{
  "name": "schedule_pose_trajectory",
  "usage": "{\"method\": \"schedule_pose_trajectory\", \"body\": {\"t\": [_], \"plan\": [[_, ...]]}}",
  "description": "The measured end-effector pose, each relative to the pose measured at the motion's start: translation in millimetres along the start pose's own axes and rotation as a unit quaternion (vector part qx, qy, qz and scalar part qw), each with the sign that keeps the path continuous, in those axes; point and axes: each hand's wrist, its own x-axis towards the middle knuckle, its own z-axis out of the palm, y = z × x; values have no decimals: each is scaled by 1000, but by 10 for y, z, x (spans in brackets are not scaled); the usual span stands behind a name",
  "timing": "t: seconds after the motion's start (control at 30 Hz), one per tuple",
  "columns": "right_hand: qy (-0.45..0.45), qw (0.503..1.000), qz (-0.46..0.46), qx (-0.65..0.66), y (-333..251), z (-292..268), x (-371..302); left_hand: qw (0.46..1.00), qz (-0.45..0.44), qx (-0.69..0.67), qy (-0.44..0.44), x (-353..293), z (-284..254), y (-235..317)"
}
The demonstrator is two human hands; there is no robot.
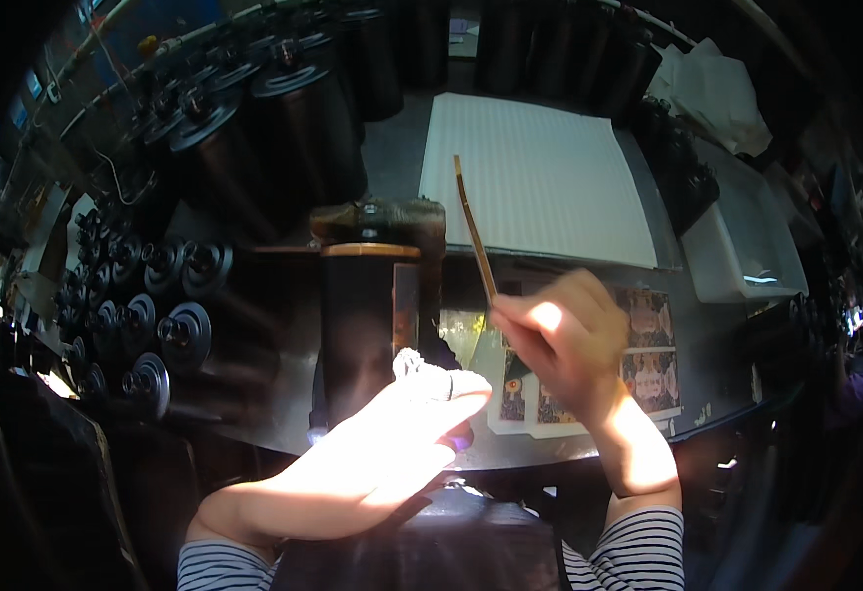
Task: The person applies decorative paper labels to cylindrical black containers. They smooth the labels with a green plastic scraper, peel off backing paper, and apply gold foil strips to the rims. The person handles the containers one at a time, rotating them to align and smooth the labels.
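My right hand pinches one end of a thin gold strip. The strip points up and slightly left, bending a little along its length. Bright light washes out my left hand, which closes around a crumpled white cloth. Directly beside that hand stands a black cylinder with a gold band round its top edge and a dark label panel on its right side. My left forearm crosses in front of the cylinder's lower part. A dark, worn fixture sits just behind it.
Printed label sheets lie right of my hands. A ribbed white sheet covers the bench beyond. Tall black cylinders crowd the back left, with several flanged black parts below. A white bin stands at right.
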Motion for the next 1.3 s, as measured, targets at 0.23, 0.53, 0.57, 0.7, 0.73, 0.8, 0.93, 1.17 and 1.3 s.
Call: {"method": "schedule_pose_trajectory", "body": {"t": [0.23, 0.53, 0.57, 0.7, 0.73, 0.8, 0.93, 1.17, 1.3], "plan": [[-110, 989, -5, 100, -937, -598, -340, 999, 31, 31, -20, -101, 225, -70], [-350, 814, 249, 391, -1001, -409, -170, 827, 131, 488, 246, -808, 448, -176], [-349, 814, 252, 390, -1057, -374, -156, 867, 102, 431, 229, -862, 371, -184], [-281, 862, 278, 316, -1215, -181, -305, 953, 24, 204, 223, -933, 142, -469], [-258, 857, 301, 328, -1232, -106, -336, 957, 37, 139, 253, -911, 131, -586], [-234, 870, 319, 293, -1210, 23, -369, 936, 74, 159, 305, -830, 106, -730], [-192, 836, 387, 339, -1128, 178, -427, 907, 132, 189, 352, -706, 22, -872], [-223, 757, 517, 330, -1133, 204, -355, 922, 100, 171, 333, -628, -34, -900], [-214, 710, 544, 392, -1072, 222, -399, 914, 85, 206, 338, -576, -65, -905]]}}
